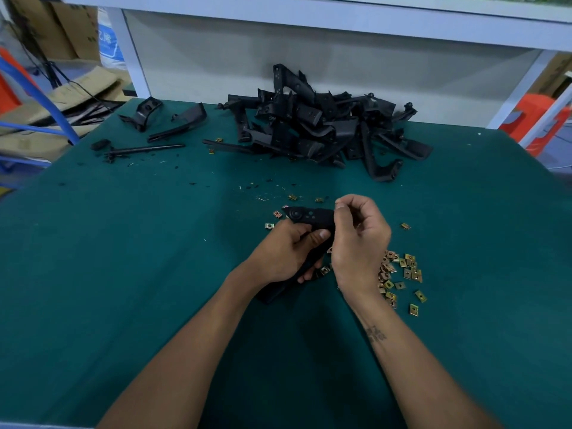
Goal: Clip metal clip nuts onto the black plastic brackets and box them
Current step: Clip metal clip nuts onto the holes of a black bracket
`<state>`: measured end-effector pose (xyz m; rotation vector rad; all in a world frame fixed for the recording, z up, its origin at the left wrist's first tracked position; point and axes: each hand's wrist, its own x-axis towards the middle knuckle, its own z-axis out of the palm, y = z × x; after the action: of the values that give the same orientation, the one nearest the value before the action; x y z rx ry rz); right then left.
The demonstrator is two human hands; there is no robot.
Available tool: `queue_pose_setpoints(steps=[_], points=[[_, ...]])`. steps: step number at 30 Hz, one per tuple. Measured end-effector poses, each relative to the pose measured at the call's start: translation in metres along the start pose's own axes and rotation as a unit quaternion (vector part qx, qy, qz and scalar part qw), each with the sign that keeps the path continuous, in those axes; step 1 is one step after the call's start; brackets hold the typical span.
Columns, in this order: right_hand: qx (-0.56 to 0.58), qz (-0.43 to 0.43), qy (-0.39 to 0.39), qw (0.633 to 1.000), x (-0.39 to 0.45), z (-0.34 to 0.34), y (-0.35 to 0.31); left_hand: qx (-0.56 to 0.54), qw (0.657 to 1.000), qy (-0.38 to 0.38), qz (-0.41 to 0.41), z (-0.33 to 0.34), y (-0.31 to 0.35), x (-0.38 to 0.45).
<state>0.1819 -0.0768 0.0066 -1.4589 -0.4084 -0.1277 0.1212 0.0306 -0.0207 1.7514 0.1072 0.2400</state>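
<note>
In the middle of the frame, two bare hands work over a green table [123, 274]. The left hand [283, 253] grips a black bracket [309, 216]. Its fingers curl round the middle of the bracket, and the thumb lies across the top. The bracket's far end points to the upper left and has a round knob and small holes on it. Its near end sticks out under the left wrist, down toward the table.

The right hand [359, 243] is just to the right of the bracket, touching it at the right end. Its fingers are curled in, with the thumb and first finger pressed close together at the top. It looks like a pinch, but I cannot tell if a clip is held there, since the spot is too small to see.

A heap of gold clips [400, 274] lies on the table to the lower right of the right hand. A few more clips lie loose around the bracket's far end, and one sits alone farther right.

A big pile of brackets [318, 125] sits at the top middle of the frame, against a white wall. Two more black parts and a thin black rod [148, 148] lie in the upper left. Small black bits are scattered near them. Brown cardboard [62, 97] shows past the table's left edge.
</note>
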Motion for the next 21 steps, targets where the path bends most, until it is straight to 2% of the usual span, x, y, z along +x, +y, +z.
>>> queue_pose_setpoints(steps=[6,11,15,18,21], points=[[-0.027,0.014,-0.023,0.999,-0.003,0.000,0.002,-0.006,1.000,0.008,0.000,0.001,0.003,-0.001],[0.036,0.004,-0.013,0.999,-0.001,-0.002,0.003,-0.014,1.000,0.011,-0.010,0.001,0.004,-0.001],[0.062,0.032,-0.005,0.998,0.008,-0.001,0.008,-0.011,1.000,0.009,-0.013,0.001,0.003,-0.001],[0.036,0.050,-0.039,0.997,0.017,-0.004,0.010,-0.002,1.000,0.003,-0.011,0.001,0.001,0.000],[-0.002,0.051,-0.115,0.992,0.027,-0.014,0.008,0.011,1.000,0.014,-0.011,0.000,-0.002,0.001]])
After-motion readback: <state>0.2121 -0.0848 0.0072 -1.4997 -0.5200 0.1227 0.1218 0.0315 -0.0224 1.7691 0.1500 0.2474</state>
